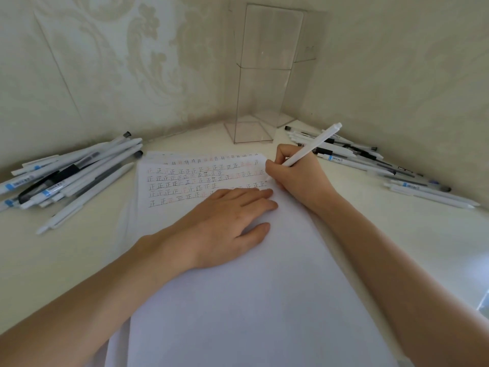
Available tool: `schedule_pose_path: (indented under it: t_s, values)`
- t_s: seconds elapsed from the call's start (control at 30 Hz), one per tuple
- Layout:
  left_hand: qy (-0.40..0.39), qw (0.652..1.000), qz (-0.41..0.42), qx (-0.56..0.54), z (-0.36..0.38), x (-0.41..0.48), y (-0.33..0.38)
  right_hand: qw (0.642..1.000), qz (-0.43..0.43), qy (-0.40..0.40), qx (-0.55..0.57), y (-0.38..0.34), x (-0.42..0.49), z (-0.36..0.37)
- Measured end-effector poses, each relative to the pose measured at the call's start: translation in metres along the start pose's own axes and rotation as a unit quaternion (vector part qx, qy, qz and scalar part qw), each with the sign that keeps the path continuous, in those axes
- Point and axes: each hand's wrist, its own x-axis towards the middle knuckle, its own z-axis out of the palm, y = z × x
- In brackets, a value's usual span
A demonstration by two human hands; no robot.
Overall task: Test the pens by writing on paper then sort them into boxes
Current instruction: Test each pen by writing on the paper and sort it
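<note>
Right hand (296,176) pinching white pen (312,145), tip on paper (238,300); left hand (227,223) flat, fingers straight, pressing paper

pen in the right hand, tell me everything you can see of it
The pen is slim, white, plastic by its look, with faint print near its blunt top end. It leans up and to the right, tip down at the paper beside the written rows. The right hand pinches its lower part.

Pen piles (71,176) L+R, boxes (260,80) rear.
</note>
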Motion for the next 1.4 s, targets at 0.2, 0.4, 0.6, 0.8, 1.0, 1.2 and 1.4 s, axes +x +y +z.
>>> schedule_pose_path:
  t_s: [0.2, 0.4, 0.6, 0.8, 1.0, 1.2, 1.4]
  values:
    - [-0.004, 1.0, -0.004, 0.004, 0.0002, 0.0, -0.0002, 1.0, -0.008, 0.009, -0.01, 0.0033, 0.0016, 0.0003]
    - [-0.005, 1.0, -0.004, 0.0, -0.0007, 0.0, 0.0, 1.0, -0.009, 0.002, -0.009, 0.0021, 0.0014, -0.0005]
    - [-0.007, 1.0, -0.006, 0.002, -0.0006, -0.0006, 0.0001, 1.0, -0.008, 0.009, -0.004, 0.0022, 0.0006, -0.0005]
    - [-0.012, 1.0, -0.007, 0.0, -0.0018, -0.0002, 0.0011, 1.0, -0.004, 0.002, -0.002, 0.0029, 0.0004, -0.0015]
    - [-0.004, 1.0, -0.004, 0.0, 0.0001, -0.0001, -0.0002, 1.0, 0.004, -0.01, -0.004, 0.0, -0.0014, -0.0021]
    - [0.006, 1.0, 0.002, -0.005, 0.0024, -0.0001, -0.0019, 1.0, 0.005, 0.004, -0.02, 0.0003, -0.0009, -0.0007]
    - [0.108, 0.993, -0.017, -0.049, 0.0011, -0.0039, -0.0031, 0.999, 0.01, 0.032, 0.022, -0.0012, -0.0053, -0.0056]
